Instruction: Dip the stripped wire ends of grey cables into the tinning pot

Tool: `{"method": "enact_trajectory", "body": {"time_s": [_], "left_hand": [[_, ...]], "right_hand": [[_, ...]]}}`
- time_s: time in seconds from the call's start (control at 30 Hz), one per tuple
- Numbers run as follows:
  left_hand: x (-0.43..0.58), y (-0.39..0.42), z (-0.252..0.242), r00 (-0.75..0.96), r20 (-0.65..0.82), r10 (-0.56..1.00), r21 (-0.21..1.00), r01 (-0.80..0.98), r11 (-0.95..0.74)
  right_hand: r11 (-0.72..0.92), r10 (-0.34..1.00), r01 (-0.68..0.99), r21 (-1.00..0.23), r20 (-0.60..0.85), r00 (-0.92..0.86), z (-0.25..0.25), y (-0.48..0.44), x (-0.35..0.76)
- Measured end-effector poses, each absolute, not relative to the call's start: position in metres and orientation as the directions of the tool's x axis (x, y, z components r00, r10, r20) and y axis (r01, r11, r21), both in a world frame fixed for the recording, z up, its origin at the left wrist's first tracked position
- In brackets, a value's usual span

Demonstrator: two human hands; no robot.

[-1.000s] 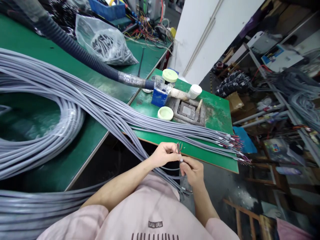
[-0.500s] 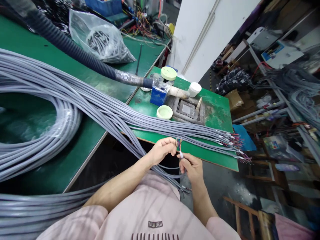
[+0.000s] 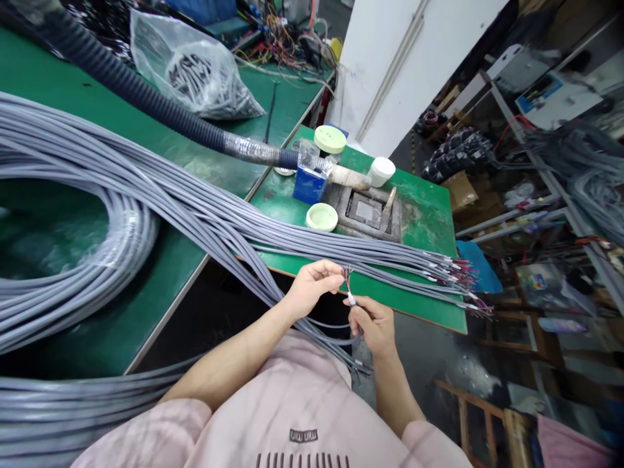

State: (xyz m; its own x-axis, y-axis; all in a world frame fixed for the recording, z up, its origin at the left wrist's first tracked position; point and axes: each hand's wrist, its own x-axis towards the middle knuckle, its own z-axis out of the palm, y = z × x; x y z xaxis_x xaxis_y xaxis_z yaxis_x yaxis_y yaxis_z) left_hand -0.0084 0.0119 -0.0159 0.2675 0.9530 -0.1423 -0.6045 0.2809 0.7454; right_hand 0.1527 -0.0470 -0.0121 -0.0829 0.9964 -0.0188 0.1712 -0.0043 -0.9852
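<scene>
Left hand [image 3: 312, 288] pinches thin coloured wires [image 3: 347, 277], their ends fanning above the fingertips; right hand [image 3: 373, 325] pinches a small white tip [image 3: 351, 299] just below them. A grey cable bundle [image 3: 146, 195] runs past both hands across the green bench [image 3: 404, 305]. Risk: its weight or a snag could tug the wires loose.

this is a workshop, a place where people make things with wire. long green work tables [image 3: 146, 140] fill the upper left of the frame, and a big heap of gray cables [image 3: 121, 214] lies on them. a clear plastic bag [image 3: 195, 78] of dark parts sits near the top, and past it, at the top middle, is a messy bunch of colored wires [image 3: 283, 39]. on the right side stand metal shelves [image 3: 511, 218] packed with more cables and stuff (it all looks busy and a bit messy). the floor [image 3: 429, 370] at the lower right is bare gray concrete.
</scene>
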Motion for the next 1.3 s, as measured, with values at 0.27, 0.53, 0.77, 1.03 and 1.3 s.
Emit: {"method": "enact_trajectory", "body": {"time_s": [0.27, 0.53, 0.77, 1.03, 1.3], "left_hand": [[-0.010, 0.011, -0.012, 0.174, -0.117, 0.978, 0.800, -0.567, 0.196], [-0.006, 0.008, -0.005, 0.127, -0.134, 0.983, 0.852, -0.491, 0.180], [-0.001, 0.005, 0.001, 0.118, -0.173, 0.978, 0.832, -0.514, 0.209], [-0.001, 0.008, -0.001, 0.076, -0.150, 0.986, 0.834, -0.526, 0.168], [0.003, 0.012, -0.008, 0.134, -0.182, 0.974, 0.758, -0.612, 0.225]], "right_hand": [[0.002, 0.997, 0.181, -0.983, -0.011, -0.071, -0.009, -0.045, 0.152], [0.006, 0.996, 0.186, -0.982, -0.010, -0.085, 0.000, -0.032, 0.151], [0.061, 0.998, 0.361, -0.931, 0.065, 0.001, 0.015, -0.011, 0.135], [0.112, 0.993, 0.288, -0.951, 0.100, -0.055, 0.022, 0.002, 0.133], [0.200, 0.979, 0.386, -0.900, 0.164, -0.125, 0.020, 0.009, 0.135]]}}
